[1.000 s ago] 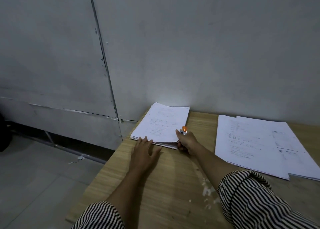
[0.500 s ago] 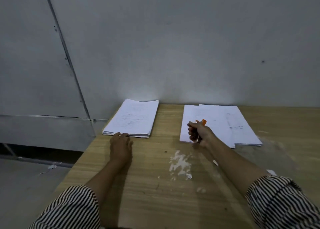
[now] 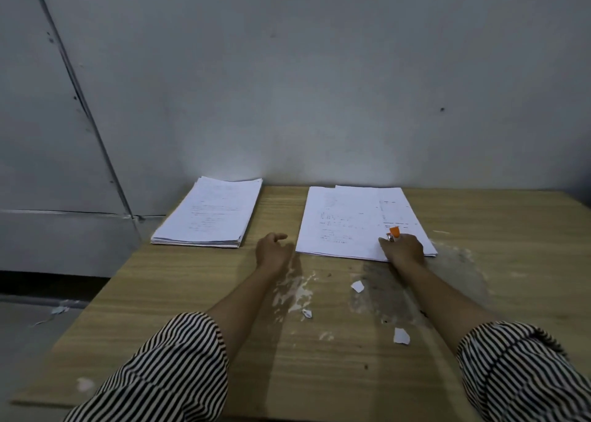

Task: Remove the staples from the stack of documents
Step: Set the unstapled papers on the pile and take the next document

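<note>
A thick stack of white printed documents (image 3: 209,215) is located at the far left corner of the wooden table (image 3: 351,357). An orange-tipped metal staple remover (image 3: 393,233), largely hidden, is gripped by the right hand (image 3: 403,249) over loose white sheets (image 3: 348,221). The left hand (image 3: 272,252) is held loosely curled and empty between the piles. Staples cannot be made out.

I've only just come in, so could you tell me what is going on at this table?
A person in striped sleeves is working through papers on a wooden table. The right hand grips an orange staple remover over the spread sheets. The left hand hangs loosely curled between those and a thicker stack. Paper scraps lie nearby.
</note>
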